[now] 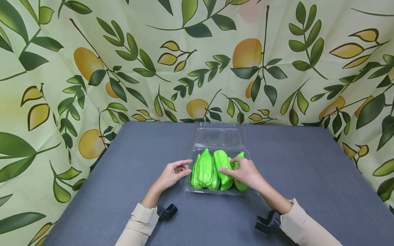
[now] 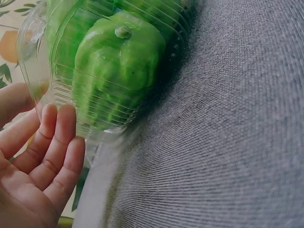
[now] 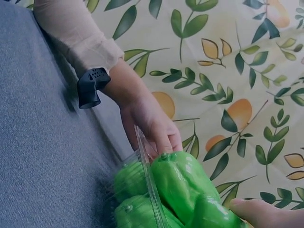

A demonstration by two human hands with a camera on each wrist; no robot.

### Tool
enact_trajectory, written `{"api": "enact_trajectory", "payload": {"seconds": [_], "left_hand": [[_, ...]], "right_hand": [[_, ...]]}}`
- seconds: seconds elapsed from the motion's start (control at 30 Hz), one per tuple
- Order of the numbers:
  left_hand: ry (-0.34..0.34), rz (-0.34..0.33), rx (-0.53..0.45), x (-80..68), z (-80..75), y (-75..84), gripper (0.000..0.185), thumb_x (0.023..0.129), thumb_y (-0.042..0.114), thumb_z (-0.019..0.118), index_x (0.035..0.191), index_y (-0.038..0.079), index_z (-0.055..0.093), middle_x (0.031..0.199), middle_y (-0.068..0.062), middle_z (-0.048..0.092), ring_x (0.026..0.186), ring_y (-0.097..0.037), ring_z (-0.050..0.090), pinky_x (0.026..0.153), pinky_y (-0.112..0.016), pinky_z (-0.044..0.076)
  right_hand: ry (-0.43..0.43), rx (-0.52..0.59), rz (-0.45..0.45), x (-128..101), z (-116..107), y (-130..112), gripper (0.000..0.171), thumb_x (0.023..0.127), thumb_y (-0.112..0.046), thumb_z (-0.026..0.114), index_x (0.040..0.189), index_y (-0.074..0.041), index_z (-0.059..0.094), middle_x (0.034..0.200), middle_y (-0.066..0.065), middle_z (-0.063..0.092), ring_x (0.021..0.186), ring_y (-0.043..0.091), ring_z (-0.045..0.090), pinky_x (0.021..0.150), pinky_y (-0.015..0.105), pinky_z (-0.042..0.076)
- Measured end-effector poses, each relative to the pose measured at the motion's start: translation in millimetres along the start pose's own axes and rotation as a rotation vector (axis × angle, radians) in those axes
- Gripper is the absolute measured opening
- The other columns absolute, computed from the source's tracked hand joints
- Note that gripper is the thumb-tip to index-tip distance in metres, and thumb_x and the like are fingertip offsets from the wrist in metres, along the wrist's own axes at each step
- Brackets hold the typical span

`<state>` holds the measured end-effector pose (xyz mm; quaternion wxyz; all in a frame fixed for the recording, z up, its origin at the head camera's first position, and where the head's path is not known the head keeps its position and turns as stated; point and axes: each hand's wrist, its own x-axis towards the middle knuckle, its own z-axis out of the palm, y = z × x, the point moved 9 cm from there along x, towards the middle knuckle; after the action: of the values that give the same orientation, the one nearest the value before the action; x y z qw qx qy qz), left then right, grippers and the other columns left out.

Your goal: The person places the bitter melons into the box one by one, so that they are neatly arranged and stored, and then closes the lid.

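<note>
A clear plastic clamshell box point(image 1: 215, 192) holds several bright green ridged peppers point(image 1: 205, 169), its lid point(image 1: 220, 135) hinged open toward the back. My right hand point(image 1: 246, 172) reaches in from the right and grips a tilted green pepper point(image 1: 221, 160) on top, its thumb point(image 3: 247, 209) against the side; its other fingertips are partly hidden. At the left wall, my left hand point(image 1: 173, 174) holds the box's rim, with fingertips point(image 2: 66, 116) bent on the plastic. The left wrist view shows a pepper's stem end point(image 2: 121, 61) through the ribbed wall.
The box stands on a grey cloth-covered table point(image 1: 132, 150), near its far edge. Behind and beside the table hangs a curtain point(image 1: 200, 68) printed with leaves and fruit. Black wrist bands point(image 1: 167, 212) sit at the sleeve cuffs.
</note>
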<state>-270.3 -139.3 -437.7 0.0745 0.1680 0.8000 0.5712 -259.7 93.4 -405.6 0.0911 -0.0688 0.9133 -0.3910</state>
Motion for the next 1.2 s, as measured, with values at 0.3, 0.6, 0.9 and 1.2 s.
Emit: {"api": "enact_trajectory", "payload": {"seconds": [0.3, 0.6, 0.9, 1.2], "left_hand": [[0.001, 0.066, 0.038, 0.7, 2.1, 2.6, 0.039, 0.091, 0.007, 0.063, 0.127, -0.008, 0.057, 0.097, -0.022, 0.061, 0.08, 0.003, 0.055, 0.074, -0.015, 0.05], [0.053, 0.069, 0.096, 6.2, -9.5, 6.0, 0.035, 0.095, 0.015, 0.06, 0.127, 0.0, 0.06, 0.123, -0.021, 0.062, 0.105, -0.012, 0.063, 0.091, -0.02, 0.053], [0.123, -0.01, 0.136, 28.2, -35.7, 3.6, 0.036, 0.095, 0.012, 0.059, 0.126, -0.005, 0.059, 0.124, -0.025, 0.063, 0.112, -0.032, 0.064, 0.089, -0.016, 0.051], [0.07, -0.066, 0.088, 56.3, -44.2, -5.5, 0.036, 0.098, 0.01, 0.053, 0.127, -0.011, 0.055, 0.122, -0.03, 0.063, 0.111, -0.039, 0.064, 0.095, -0.041, 0.054]], "right_hand": [[-0.03, 0.047, 0.018, -6.5, -1.1, 1.4, 0.057, 0.086, -0.044, 0.069, 0.115, 0.004, 0.059, 0.06, 0.005, 0.069, 0.04, 0.013, 0.054, 0.04, 0.024, 0.036], [-0.005, 0.164, -0.005, -1.3, -22.8, 15.2, 0.043, 0.091, -0.035, 0.066, 0.11, 0.003, 0.061, 0.06, 0.003, 0.066, 0.042, 0.011, 0.055, 0.042, 0.03, 0.049], [0.003, 0.352, -0.052, 19.4, -55.1, 45.2, 0.038, 0.096, -0.023, 0.059, 0.115, 0.01, 0.055, 0.062, -0.005, 0.062, 0.05, 0.007, 0.056, 0.049, 0.027, 0.051], [0.056, 0.385, -0.008, 44.5, -73.2, 74.1, 0.043, 0.097, -0.025, 0.057, 0.118, 0.012, 0.053, 0.062, -0.012, 0.057, 0.053, 0.003, 0.054, 0.051, 0.024, 0.05]]}}
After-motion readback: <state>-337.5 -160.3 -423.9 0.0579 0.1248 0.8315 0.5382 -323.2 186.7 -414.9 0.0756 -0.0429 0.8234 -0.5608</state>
